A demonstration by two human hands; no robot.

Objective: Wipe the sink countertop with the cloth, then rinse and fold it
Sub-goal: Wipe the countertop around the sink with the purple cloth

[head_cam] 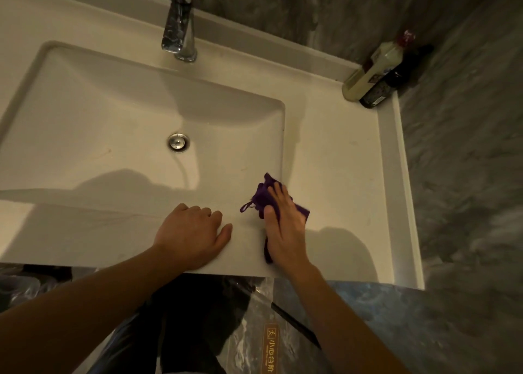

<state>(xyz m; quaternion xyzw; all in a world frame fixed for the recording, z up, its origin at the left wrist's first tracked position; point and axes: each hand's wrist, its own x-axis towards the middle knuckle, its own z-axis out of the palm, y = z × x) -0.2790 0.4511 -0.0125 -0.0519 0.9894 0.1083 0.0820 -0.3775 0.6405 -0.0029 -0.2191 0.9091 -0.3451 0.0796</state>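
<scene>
A small purple cloth lies on the white countertop at the front right corner of the sink basin. My right hand lies flat on top of it, fingers spread and pressing it down; cloth edges show on both sides of the hand. A thin loop of the cloth sticks out to the left. My left hand rests palm down on the front rim of the countertop, left of the cloth, holding nothing.
A chrome faucet stands behind the basin, and the drain sits mid-basin. A cream bottle and a dark bottle stand in the back right corner. Grey marbled walls close the back and right.
</scene>
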